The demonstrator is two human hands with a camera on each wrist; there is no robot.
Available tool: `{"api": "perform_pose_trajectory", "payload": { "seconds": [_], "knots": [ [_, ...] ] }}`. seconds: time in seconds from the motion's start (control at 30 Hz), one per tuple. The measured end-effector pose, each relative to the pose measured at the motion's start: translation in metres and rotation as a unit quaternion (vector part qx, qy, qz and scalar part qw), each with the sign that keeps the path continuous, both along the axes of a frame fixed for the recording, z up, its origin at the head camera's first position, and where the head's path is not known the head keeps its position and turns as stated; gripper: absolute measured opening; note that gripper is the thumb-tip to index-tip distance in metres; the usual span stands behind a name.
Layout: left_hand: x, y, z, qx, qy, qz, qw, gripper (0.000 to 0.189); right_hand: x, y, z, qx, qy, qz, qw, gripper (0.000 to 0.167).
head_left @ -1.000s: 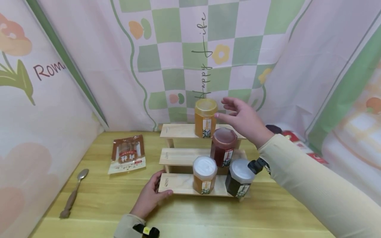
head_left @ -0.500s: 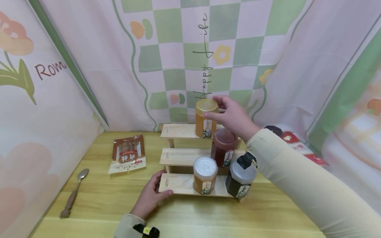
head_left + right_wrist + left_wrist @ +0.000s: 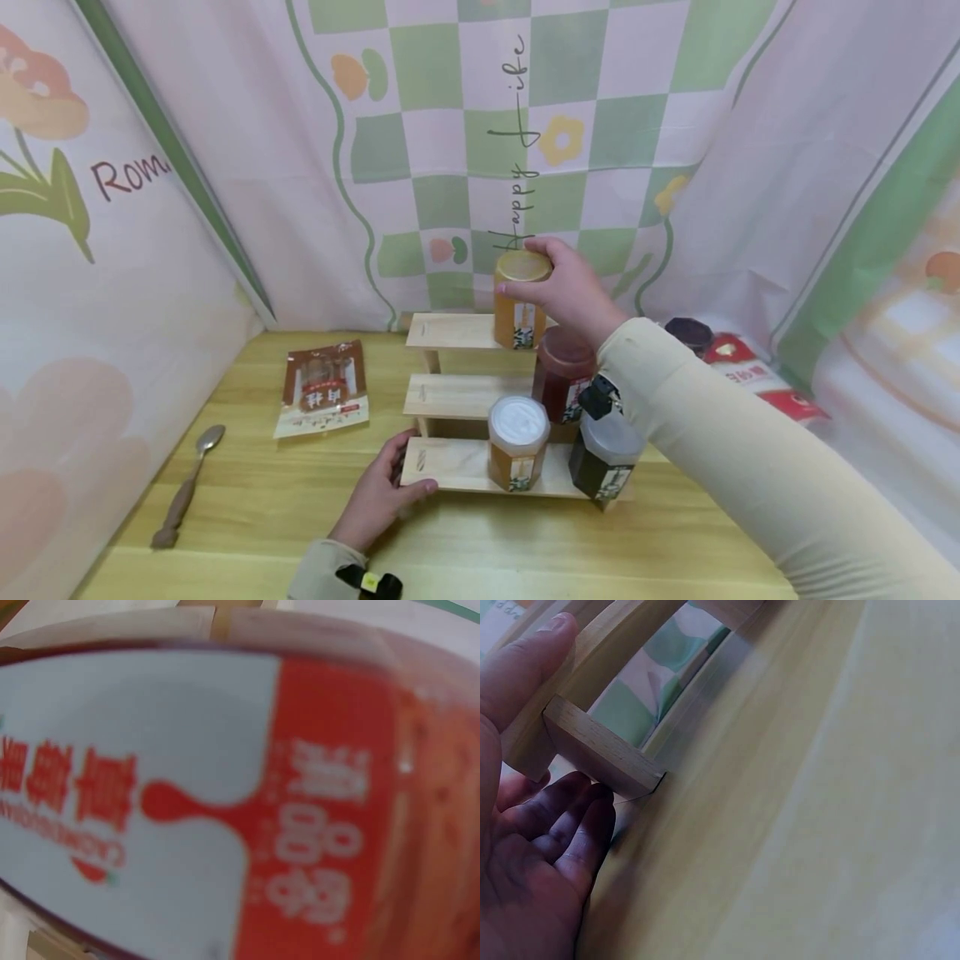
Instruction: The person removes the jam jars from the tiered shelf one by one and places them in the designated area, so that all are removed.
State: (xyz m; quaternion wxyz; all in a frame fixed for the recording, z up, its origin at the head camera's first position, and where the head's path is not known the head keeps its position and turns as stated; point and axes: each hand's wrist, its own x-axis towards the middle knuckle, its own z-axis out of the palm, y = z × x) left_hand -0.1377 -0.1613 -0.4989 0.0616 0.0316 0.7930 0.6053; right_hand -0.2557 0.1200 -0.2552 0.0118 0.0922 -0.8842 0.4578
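Observation:
A three-tier wooden shelf (image 3: 452, 462) stands on the table. At the left end of its lowest tier, my left hand (image 3: 381, 498) holds on, thumb along the front edge; in the left wrist view its fingers (image 3: 585, 840) curl beside a shelf leg (image 3: 604, 746). On the top tier my right hand (image 3: 566, 287) grips a yellow jar (image 3: 510, 312), thumb across the front and fingers around the far side. Below it on the middle tier is a dark red jar (image 3: 558, 367), partly covered by the wrist; its label (image 3: 165, 787) fills the right wrist view.
The lowest tier bears a white-lidded amber jar (image 3: 517, 442) and a dark jar (image 3: 600, 467). Left of the shelf lie a brown packet (image 3: 322, 387) and a spoon (image 3: 183, 492). A dark-lidded container (image 3: 688, 333) and a red-and-white packet (image 3: 750, 371) are behind the right sleeve.
My right hand has moved left from beside the yellow jar and closed around it. The left hand stays at the shelf's end.

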Motion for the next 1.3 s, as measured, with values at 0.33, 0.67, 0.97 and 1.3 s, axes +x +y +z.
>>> {"api": "perform_pose_trajectory", "payload": {
  "seconds": [0.33,0.67,0.97,1.3],
  "knots": [
    [-0.002,-0.001,-0.004,0.009,0.005,-0.007,0.9999,0.097,-0.002,-0.002,-0.001,-0.046,0.006,-0.015,0.9988,0.089],
    [-0.004,-0.002,-0.006,0.01,0.002,-0.005,0.9999,0.1,-0.006,0.006,0.001,-0.075,0.004,-0.021,0.9969,0.088],
    [-0.003,-0.003,-0.005,0.011,0.003,-0.006,0.9999,0.099,-0.004,0.021,0.016,-0.102,-0.003,-0.041,0.994,0.088],
    [-0.002,-0.002,-0.004,0.013,0.004,-0.007,0.9999,0.097,0.002,0.042,0.026,-0.09,0.017,-0.054,0.9943,0.089]
  ]
}}
